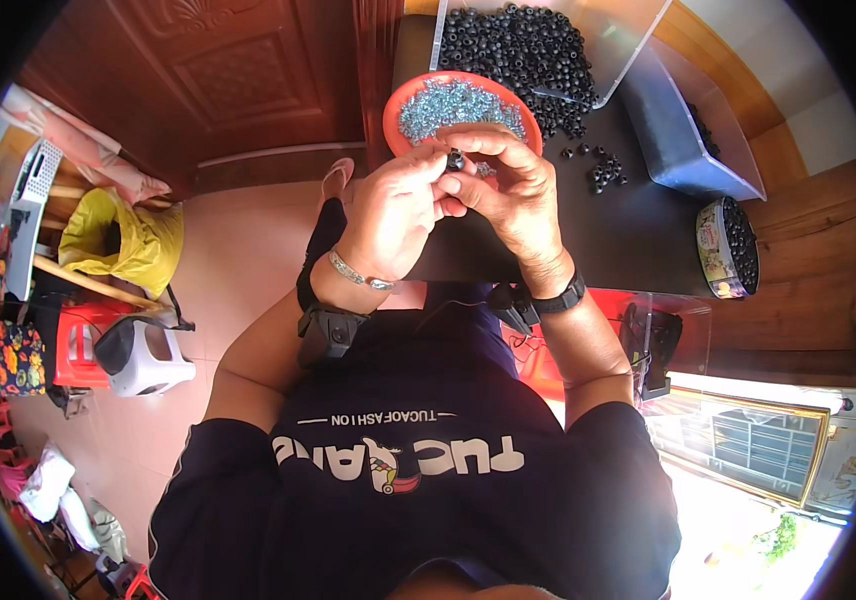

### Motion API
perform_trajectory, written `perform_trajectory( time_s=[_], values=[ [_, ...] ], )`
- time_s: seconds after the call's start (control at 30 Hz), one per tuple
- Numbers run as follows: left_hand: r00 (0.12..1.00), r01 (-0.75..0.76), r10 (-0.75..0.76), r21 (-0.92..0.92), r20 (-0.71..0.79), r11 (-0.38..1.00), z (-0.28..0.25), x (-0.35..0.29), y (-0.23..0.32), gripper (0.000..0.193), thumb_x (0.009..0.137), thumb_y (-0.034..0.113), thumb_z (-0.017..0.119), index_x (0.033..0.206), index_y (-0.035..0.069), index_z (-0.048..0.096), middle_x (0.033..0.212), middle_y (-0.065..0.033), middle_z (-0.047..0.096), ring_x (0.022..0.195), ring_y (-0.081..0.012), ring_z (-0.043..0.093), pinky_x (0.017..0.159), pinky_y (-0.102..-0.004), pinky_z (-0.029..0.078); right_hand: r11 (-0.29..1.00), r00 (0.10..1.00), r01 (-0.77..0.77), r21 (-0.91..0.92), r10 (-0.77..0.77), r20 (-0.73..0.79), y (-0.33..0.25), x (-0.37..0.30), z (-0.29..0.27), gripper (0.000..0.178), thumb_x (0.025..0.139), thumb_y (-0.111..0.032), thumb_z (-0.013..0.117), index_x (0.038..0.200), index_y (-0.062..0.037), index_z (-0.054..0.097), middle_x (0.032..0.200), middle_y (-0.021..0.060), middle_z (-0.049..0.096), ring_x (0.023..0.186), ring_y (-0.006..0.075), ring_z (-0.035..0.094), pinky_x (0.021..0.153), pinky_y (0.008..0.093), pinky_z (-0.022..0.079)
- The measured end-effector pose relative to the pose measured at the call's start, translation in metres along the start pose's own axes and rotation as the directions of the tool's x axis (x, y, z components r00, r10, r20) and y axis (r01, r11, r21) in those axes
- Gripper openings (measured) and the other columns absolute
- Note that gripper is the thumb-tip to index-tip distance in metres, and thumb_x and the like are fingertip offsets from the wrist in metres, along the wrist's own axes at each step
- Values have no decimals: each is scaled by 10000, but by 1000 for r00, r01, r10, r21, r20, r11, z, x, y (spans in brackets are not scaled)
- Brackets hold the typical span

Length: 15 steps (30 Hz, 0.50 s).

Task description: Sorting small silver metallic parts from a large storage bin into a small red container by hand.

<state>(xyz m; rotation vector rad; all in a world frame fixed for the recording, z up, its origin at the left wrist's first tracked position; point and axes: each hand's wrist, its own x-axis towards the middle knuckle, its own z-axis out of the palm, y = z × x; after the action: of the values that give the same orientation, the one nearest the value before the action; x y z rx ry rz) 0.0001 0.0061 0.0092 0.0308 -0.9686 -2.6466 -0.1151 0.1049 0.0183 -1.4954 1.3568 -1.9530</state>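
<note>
Above the red bowl's near edge, my hands meet around a small black round piece (456, 160). My left hand (393, 220) pinches it at the fingertips. Against its near side lies the thumb of my right hand (513, 195), whose index finger arches over the top; both are closed. Whether a second small part sits between the fingers is hidden. Just beyond is the red bowl (393, 112), filled with small shiny silvery-blue metal parts (453, 105).
Many black pieces (513, 50) fill a clear bin at the back, with several loose ones (606, 172) on the dark table (608, 235). A blue-grey bin (683, 140) and a round tub (726, 248) of black pieces stand right. Stools (143, 355) and a yellow bag (118, 240) are left.
</note>
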Motion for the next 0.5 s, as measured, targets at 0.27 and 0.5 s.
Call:
perform_trajectory(
  time_s=[0.27,0.5],
  values=[
    [997,-4,2,-29,-81,1000,12,-9,0,234,945,241,452,1057,70,564,999,-24,567,937,-136,551,815,-319,421,966,998,32,-258,-47,-52,-12,-6,8,287,763,19,721,1037,-41,664,1067,75,644,950,139,602,805,266,496],
    [992,-14,12,-14,-123,1000,15,-11,0,245,929,261,466,1051,74,566,984,-32,580,942,-172,577,826,-331,421,974,996,44,-221,-61,-72,-11,-11,9,269,794,3,698,1058,-32,663,1063,70,654,910,119,598,770,250,488]
  ],
)
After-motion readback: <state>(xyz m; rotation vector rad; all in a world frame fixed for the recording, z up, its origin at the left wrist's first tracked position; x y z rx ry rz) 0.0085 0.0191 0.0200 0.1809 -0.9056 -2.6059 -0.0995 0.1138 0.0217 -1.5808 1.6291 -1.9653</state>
